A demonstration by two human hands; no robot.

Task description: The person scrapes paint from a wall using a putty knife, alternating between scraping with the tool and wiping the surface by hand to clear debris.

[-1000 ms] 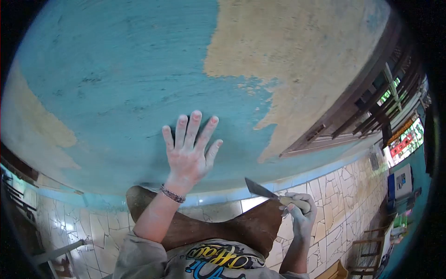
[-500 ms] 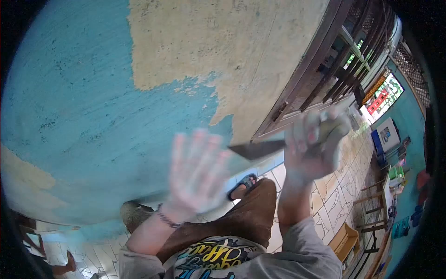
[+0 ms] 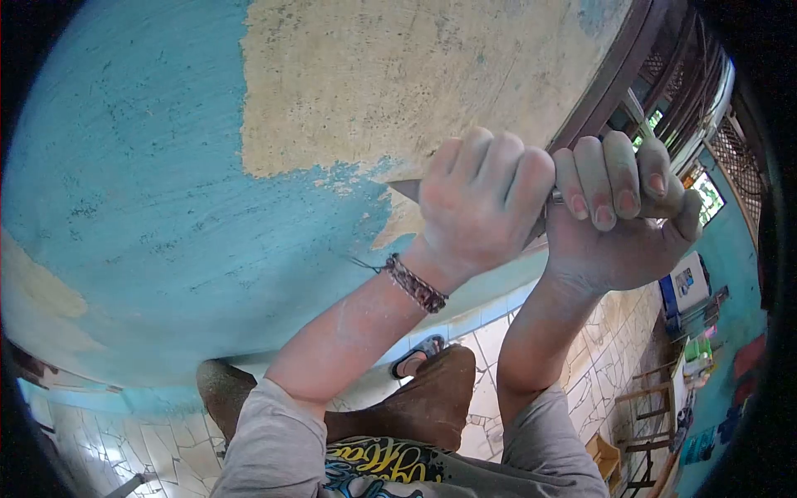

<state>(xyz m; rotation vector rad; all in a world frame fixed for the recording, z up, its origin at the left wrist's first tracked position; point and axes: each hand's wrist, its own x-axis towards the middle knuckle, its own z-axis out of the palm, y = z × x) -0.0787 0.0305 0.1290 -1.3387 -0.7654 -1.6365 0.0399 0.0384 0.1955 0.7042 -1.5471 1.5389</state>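
Observation:
My left hand (image 3: 481, 199), dusty and with a braided bracelet (image 3: 415, 284) at the wrist, is closed round the blade of a scraper (image 3: 404, 189); the blade's dark tip sticks out to the left, over the wall. Right beside it my right hand (image 3: 623, 207) is curled round the scraper's handle, which the fingers mostly hide. Behind both hands stands the wall, with blue paint (image 3: 166, 166) and a bare beige patch (image 3: 357, 91). The paint's ragged edge lies just left of the blade tip.
A dark wooden window frame (image 3: 610, 75) borders the wall at the upper right. Below are my brown-trousered legs and a sandalled foot (image 3: 419, 355) on the cracked-tile floor (image 3: 581, 390). A table with things on it (image 3: 681, 386) and a wooden box (image 3: 603, 456) are at the right.
My left hand, which was open and spread, has moved up and right and closed round the blade. My right hand has moved up and right with the scraper. The person's leg at lower left is gone.

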